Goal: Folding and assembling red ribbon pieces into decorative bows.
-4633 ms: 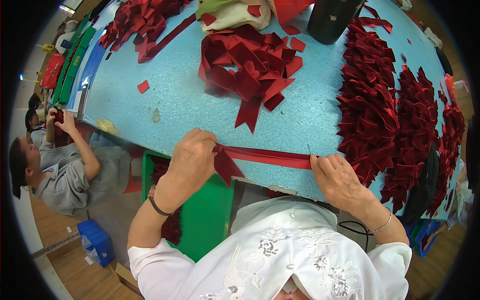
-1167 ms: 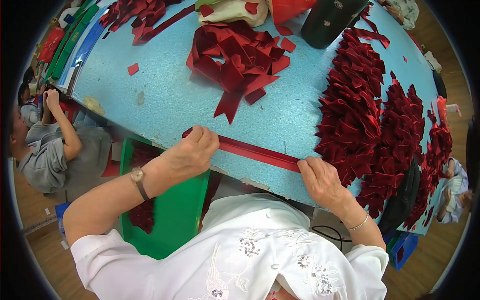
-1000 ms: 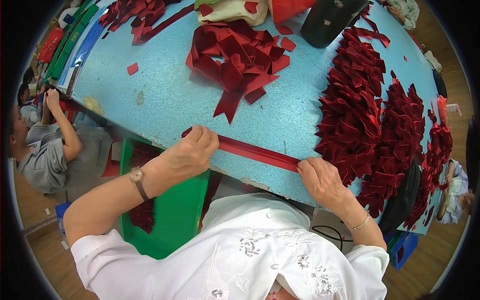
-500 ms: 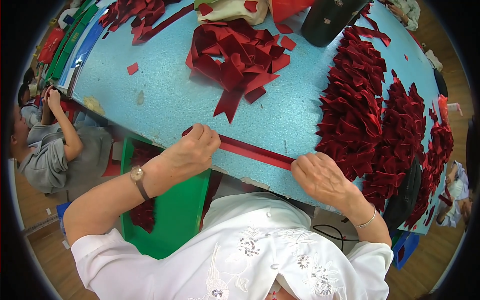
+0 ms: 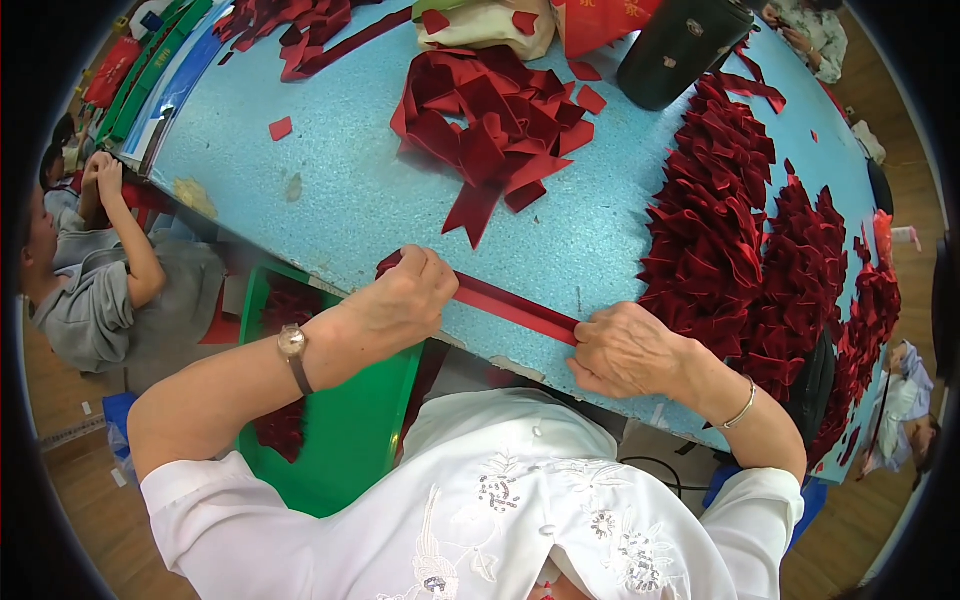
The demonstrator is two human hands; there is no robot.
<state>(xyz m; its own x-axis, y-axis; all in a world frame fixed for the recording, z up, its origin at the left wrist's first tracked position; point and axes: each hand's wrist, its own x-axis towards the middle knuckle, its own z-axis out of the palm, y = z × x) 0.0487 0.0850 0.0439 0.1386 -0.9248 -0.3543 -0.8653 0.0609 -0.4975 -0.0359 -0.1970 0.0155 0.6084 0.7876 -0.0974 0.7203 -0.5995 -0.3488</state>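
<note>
A dark red velvet ribbon (image 5: 515, 308) stretches between my two hands over the near edge of the table, folded lengthwise so its brighter side shows below. My left hand (image 5: 408, 296), a watch on its wrist, pinches the left end, and a short bit of ribbon sticks out past the fingers. My right hand (image 5: 632, 350) has its fingers curled closed round the right end; its fingertips are partly hidden. Beyond my hands lies a loose heap of the same red ribbon (image 5: 490, 135), one notched tail pointing toward me.
Dense rows of folded red ribbon pieces (image 5: 706, 220) cover the right of the blue table (image 5: 330, 180). A black cylinder (image 5: 680, 50) stands at the back. A green tray (image 5: 340, 430) with red pieces sits below the near edge. Another person (image 5: 110, 270) sits at the left.
My right hand has moved slightly left and its fingers have curled in more. The left hand has shifted a little right, and the span of ribbon between them is shorter. The view has shifted slightly.
</note>
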